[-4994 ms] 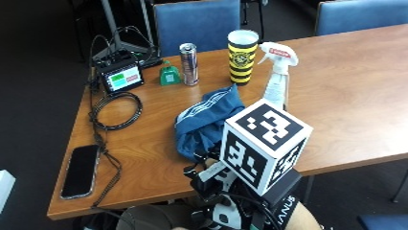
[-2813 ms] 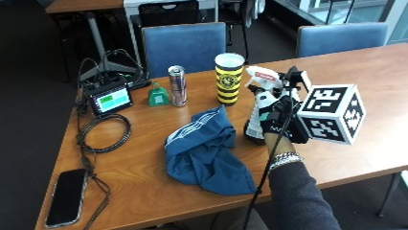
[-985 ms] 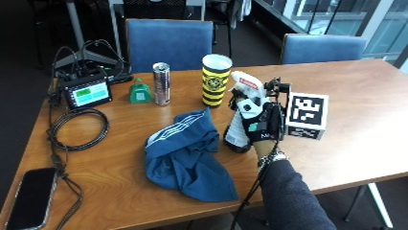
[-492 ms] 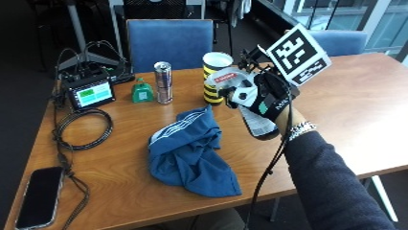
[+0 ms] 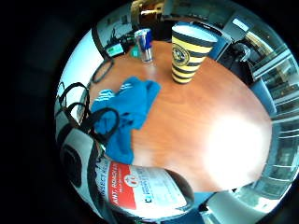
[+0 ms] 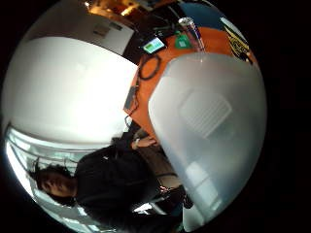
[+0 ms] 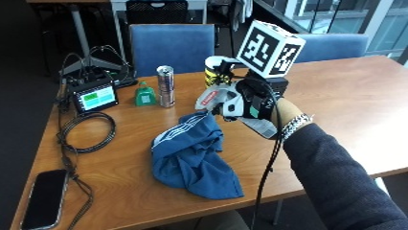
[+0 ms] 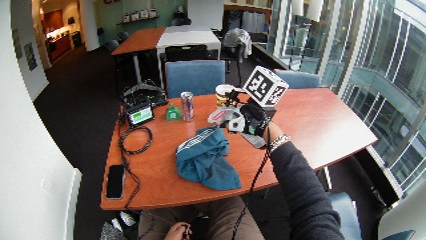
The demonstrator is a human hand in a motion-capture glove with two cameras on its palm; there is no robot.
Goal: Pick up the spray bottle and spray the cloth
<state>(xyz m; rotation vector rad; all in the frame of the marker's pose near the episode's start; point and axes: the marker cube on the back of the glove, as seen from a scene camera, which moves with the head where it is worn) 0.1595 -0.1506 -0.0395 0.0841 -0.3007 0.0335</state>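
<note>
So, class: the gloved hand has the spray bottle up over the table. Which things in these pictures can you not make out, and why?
- Spray bottle: the right hand covers its trigger in the outside view, so a squeeze cannot be judged.
- Bottle label: its small print is unreadable in the little finger side palm view.
- Striped cup: mostly hidden behind the bottle in the outside view.
- Blue cloth: whether it is wet cannot be told.

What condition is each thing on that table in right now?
spray bottle: lifted, tilted toward the cloth
right hand: grips the bottle
cloth: crumpled on the table
can: upright
striped cup: upright
small screen: lit
phone: flat, dark
</note>
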